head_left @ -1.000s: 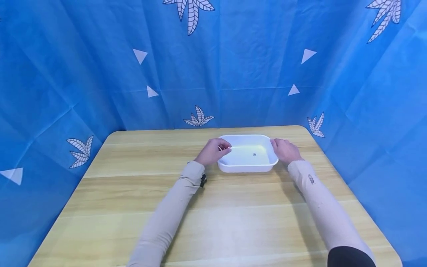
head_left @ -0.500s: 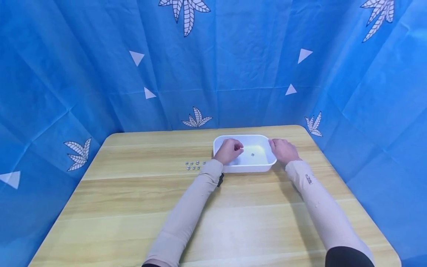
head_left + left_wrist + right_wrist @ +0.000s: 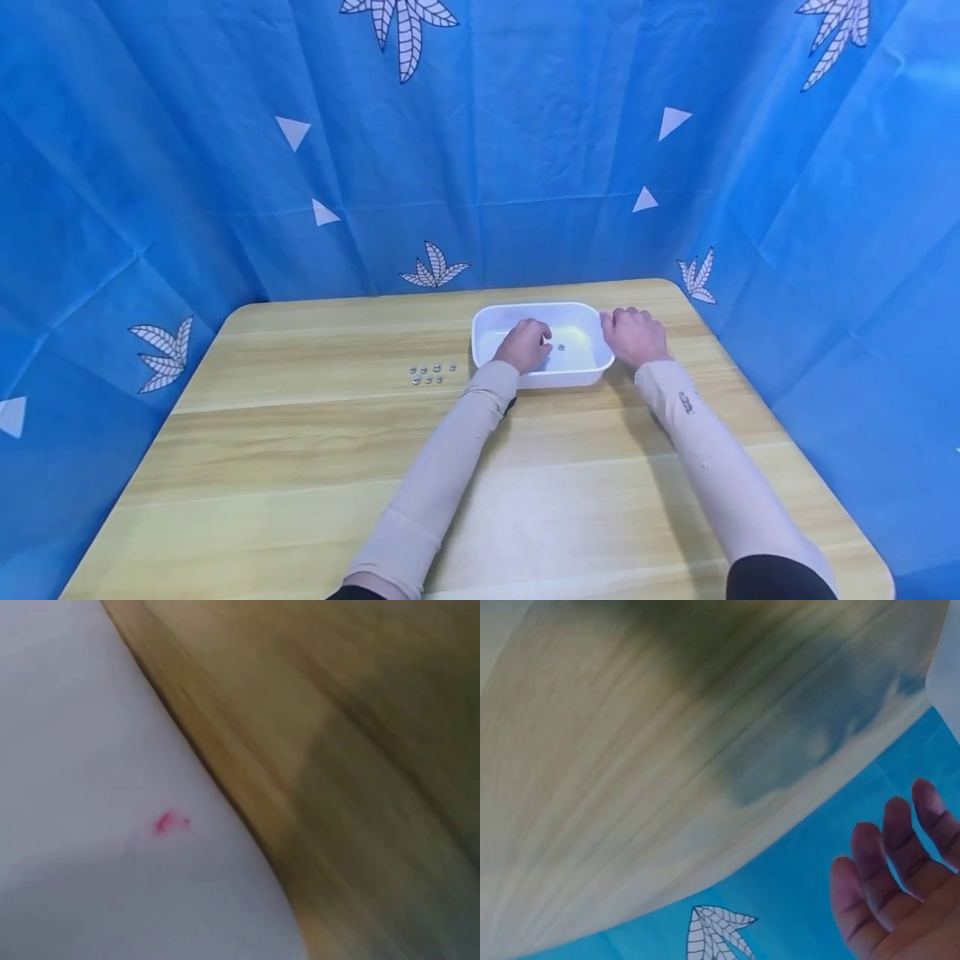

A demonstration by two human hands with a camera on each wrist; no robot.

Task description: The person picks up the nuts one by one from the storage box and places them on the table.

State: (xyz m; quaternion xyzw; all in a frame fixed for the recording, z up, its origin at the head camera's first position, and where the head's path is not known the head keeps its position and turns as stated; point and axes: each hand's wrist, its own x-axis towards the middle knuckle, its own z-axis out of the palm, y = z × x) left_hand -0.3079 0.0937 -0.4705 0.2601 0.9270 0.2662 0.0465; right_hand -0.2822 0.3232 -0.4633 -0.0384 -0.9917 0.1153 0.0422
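A white plastic tray (image 3: pixel 540 379) stands toward the back of the table. My left hand (image 3: pixel 525 346) reaches over its near rim, fingers curled and thumb tip a little apart from the index fingertip; I cannot tell whether something small sits between them. Inside the tray, just right of those fingertips, lies a small silver metal piece (image 3: pixel 561 347). At the tray's right end, my right hand (image 3: pixel 634 337) holds the rim with the thumb side. In the right wrist view its fingers (image 3: pixel 870 862) curve loosely near the tray's wall (image 3: pixel 946 682).
Several small silver metal pieces (image 3: pixel 428 380) sit in two rows on the wooden table (image 3: pixel 300 483), left of the tray. A blue curtain (image 3: pixel 562 125) with leaf prints hangs behind the table and along its sides. The left wrist view mainly has a pale sleeve (image 3: pixel 90 750).
My left hand has moved right from the tray's left rim to over its inside, uncovering the silver pieces on the table. Thumb and index tips have parted slightly. The right hand remains at the rim.
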